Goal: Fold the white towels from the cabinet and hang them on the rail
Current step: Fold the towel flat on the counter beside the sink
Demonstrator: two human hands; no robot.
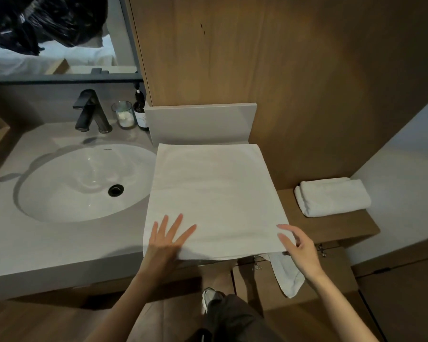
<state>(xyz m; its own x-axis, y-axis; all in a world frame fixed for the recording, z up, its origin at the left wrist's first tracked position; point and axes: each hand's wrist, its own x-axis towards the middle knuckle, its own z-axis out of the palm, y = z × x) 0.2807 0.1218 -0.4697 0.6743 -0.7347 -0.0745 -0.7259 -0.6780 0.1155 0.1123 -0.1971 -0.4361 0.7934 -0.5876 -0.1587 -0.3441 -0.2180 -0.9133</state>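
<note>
A white towel [215,193] lies spread flat on the grey counter [59,245] to the right of the sink, one corner hanging over the front edge. My left hand [167,239] presses flat on its near left part with fingers spread. My right hand [295,245] is at the near right corner with fingers loosely bent over the edge; whether it pinches the cloth I cannot tell. A second white towel [331,197], folded, lies on the lower wooden shelf at the right. No rail is in view.
An oval white sink [84,181] with a dark drain fills the counter's left side. Behind it stand a black faucet [90,112], a glass jar [123,114] and a dark pump bottle [140,112]. A wooden cabinet wall [269,58] rises behind the towel.
</note>
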